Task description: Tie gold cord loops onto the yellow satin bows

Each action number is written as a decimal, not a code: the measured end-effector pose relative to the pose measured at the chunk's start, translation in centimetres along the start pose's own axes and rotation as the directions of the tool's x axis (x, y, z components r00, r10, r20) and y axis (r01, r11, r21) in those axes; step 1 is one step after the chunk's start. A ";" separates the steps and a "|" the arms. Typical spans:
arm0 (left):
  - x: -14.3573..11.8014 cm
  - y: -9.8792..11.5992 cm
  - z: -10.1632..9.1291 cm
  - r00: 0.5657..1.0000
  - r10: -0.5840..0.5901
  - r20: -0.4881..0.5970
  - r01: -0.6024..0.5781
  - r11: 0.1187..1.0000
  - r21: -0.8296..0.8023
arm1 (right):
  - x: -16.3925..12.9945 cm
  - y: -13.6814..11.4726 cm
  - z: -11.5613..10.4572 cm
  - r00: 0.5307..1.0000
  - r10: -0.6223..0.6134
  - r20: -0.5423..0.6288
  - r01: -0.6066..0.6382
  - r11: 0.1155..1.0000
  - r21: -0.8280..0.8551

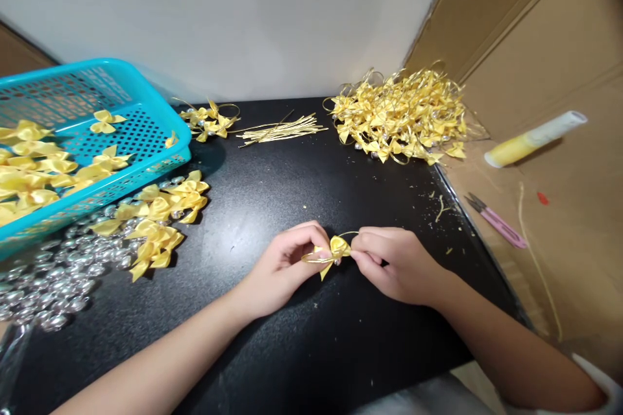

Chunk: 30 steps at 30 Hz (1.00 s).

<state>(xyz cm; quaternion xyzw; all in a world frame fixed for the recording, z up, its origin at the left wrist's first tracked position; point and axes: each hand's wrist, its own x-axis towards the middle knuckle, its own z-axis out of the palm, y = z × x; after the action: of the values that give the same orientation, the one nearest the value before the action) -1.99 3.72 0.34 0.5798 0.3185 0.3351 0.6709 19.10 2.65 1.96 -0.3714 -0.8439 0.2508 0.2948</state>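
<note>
A yellow ribbon bow with a gold cord is held between my two hands, low above the black table. My left hand pinches its left side, where the cord makes a loop. The fingers of my right hand are closed at the bow's right edge, and a thin arc of cord runs up to them. Something small and shiny shows under the bow, partly hidden by the fingers.
At left stands a turquoise basket of yellow bows, beside silver beads and loose bows. Gold cords lie at the back, near a heap of corded bows. Pink snips and a yellow-white tube rest on cardboard at right.
</note>
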 end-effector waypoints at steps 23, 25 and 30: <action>0.3 -0.7 -0.7 0.985 -0.162 0.059 0.172 0.944 -0.283 | 0.3 0.7 1.2 0.993 0.092 -0.070 -0.069 0.959 0.275; 0.3 -0.5 -0.6 0.978 -0.195 0.069 0.207 0.922 -0.328 | 0.3 0.9 1.3 0.995 0.066 -0.076 -0.042 0.959 0.280; 0.4 -0.4 -0.5 0.970 -0.236 0.055 0.239 0.904 -0.355 | 0.3 0.8 1.1 0.996 0.041 -0.082 -0.023 0.977 0.213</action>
<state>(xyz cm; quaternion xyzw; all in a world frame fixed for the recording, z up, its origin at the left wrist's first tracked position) -2.14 4.33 -0.13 0.4060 0.3166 0.3004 0.8029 18.61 3.15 0.76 -0.3621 -0.7929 0.3275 0.3646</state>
